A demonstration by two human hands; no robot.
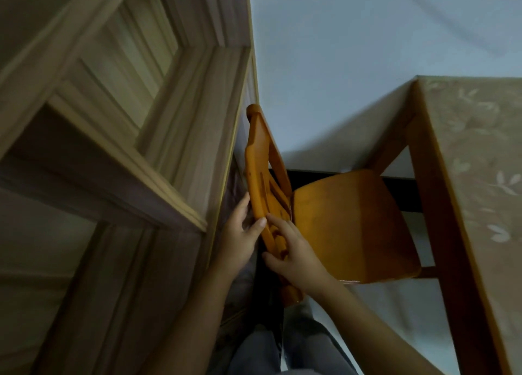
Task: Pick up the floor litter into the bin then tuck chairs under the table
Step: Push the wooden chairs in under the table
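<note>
An orange wooden chair (350, 222) stands in the middle of the view, its seat facing the table (477, 160) on the right. The seat's right edge lies under the table's near rim. My left hand (240, 233) holds the outer side of the chair's backrest, thumb on its edge. My right hand (291, 250) grips the same backrest from the seat side, fingers wrapped around a slat. The table has a brown wooden frame and a beige leaf-patterned cloth. No litter or bin is in view.
A light wooden panelled door or cabinet (113, 137) fills the left side, close behind the chair's backrest. A pale wall (367, 50) with a dark skirting rises behind the chair. My grey-trousered legs (282, 346) are at the bottom.
</note>
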